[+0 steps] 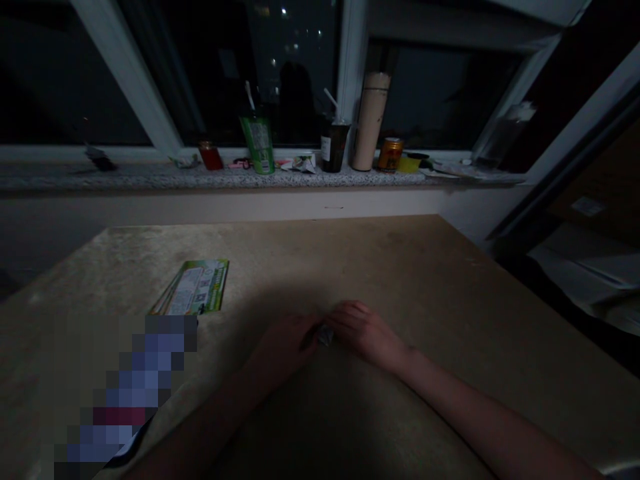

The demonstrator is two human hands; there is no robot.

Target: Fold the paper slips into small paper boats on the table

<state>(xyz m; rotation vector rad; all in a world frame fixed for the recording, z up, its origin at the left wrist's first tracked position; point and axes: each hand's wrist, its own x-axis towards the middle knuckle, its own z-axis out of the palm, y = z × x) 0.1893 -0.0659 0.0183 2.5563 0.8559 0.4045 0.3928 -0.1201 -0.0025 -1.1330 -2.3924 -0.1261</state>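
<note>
Both hands meet over the middle of the wooden tabletop [400,280], their fingertips close together. Between them is a small crumpled greyish piece [325,335], perhaps paper or foil; the dim light hides its exact kind. My left hand [287,343] is closed, thumb and fingers pressed to the piece's left side. From the right, my right hand [365,333] bends its fingers over the top edge of the same piece. The fingertips partly cover it.
A green-and-white printed packet [205,287] lies at the left, beside a blurred-out device [135,387]. On the granite sill [165,175] stand a green cup [259,143], a dark cup with a straw [333,147], a tall flask [371,123] and an orange can [391,155].
</note>
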